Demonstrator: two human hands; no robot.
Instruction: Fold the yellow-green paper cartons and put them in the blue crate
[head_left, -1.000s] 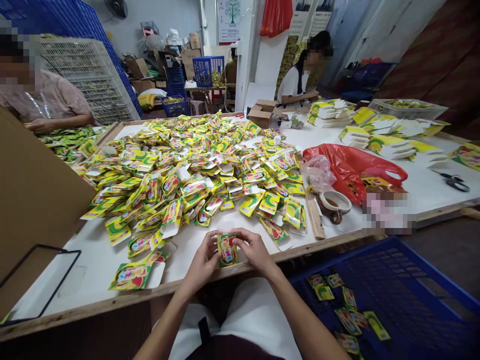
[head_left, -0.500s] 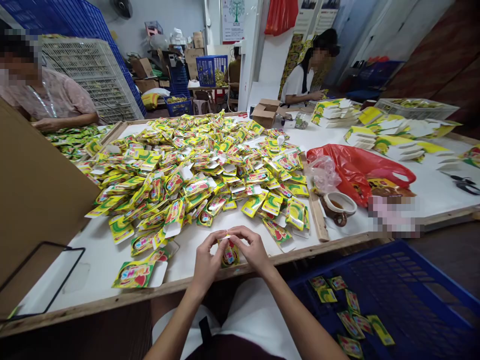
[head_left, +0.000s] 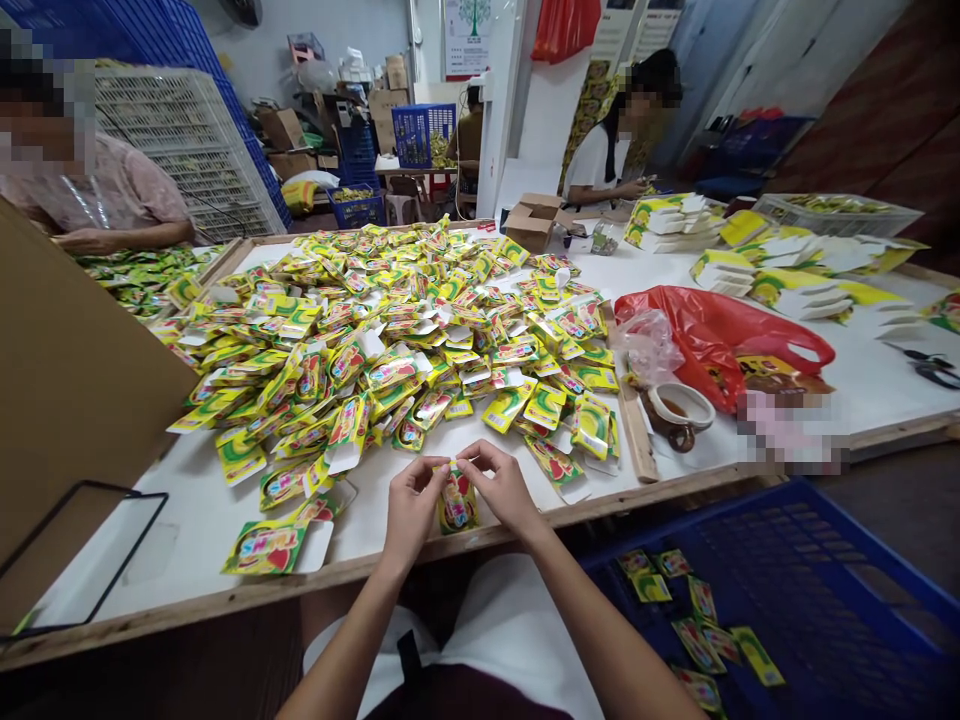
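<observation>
At the table's near edge a small yellow and green printed box [head_left: 458, 500] stands between my hands, its top end toward my fingertips. My left hand [head_left: 414, 500] pinches its upper left corner with thumb and fingers. From the other side, my right hand [head_left: 504, 490] grips the upper right corner. The box's top edge is partly covered by my fingers. Just beyond lies a large heap of similar boxes [head_left: 390, 370], many with white end flaps sticking out. One more box [head_left: 266, 548] rests to the left with its white flap open.
A blue crate [head_left: 810, 560] with several boxes is low on the right. A wooden strip [head_left: 636, 430], brown cup [head_left: 679, 415] and red plastic bag [head_left: 720, 340] lie right of the heap. Cardboard [head_left: 82, 400] stands at left. Two people sit across the table.
My fingers have drawn slightly apart at the top of the box, and more of its printed face shows. The view has shifted a little.
</observation>
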